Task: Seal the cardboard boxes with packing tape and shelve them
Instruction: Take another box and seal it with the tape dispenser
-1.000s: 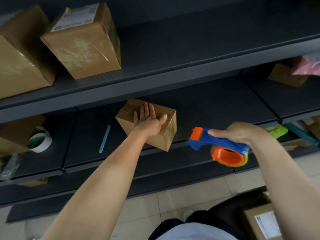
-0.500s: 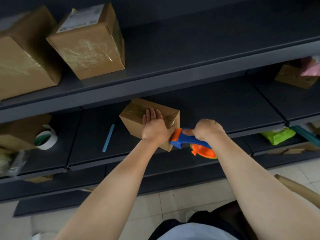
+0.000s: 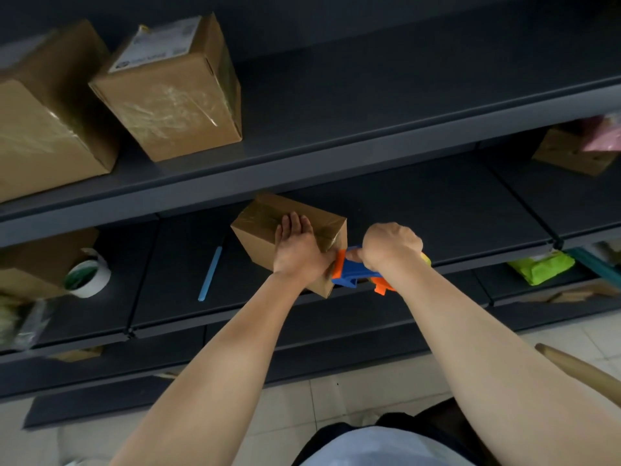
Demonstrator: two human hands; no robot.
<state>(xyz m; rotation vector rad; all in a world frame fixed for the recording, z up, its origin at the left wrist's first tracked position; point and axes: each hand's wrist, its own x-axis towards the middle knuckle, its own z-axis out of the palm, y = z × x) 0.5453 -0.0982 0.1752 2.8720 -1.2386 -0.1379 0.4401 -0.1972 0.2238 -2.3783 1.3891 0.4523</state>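
Note:
A small cardboard box (image 3: 265,223) with shiny tape across its top sits near the front edge of the dark middle shelf (image 3: 420,210). My left hand (image 3: 297,248) lies flat on the box's top with straight fingers, pressing it down. My right hand (image 3: 389,245) grips the handle of a blue and orange tape dispenser (image 3: 353,272), whose orange head is pressed against the box's right side, next to my left hand. Most of the dispenser's roll is hidden under my right wrist.
Two larger taped boxes (image 3: 174,92) stand on the upper shelf at left. On the middle shelf lie a blue stick (image 3: 210,274), a white tape roll (image 3: 89,277) beside another box (image 3: 40,257), and a box with a pink packet (image 3: 578,153) at right. A green packet (image 3: 541,267) sits lower right.
My right hand brought the tape dispenser from the right in to the box's right side. My left hand stayed flat on the box top.

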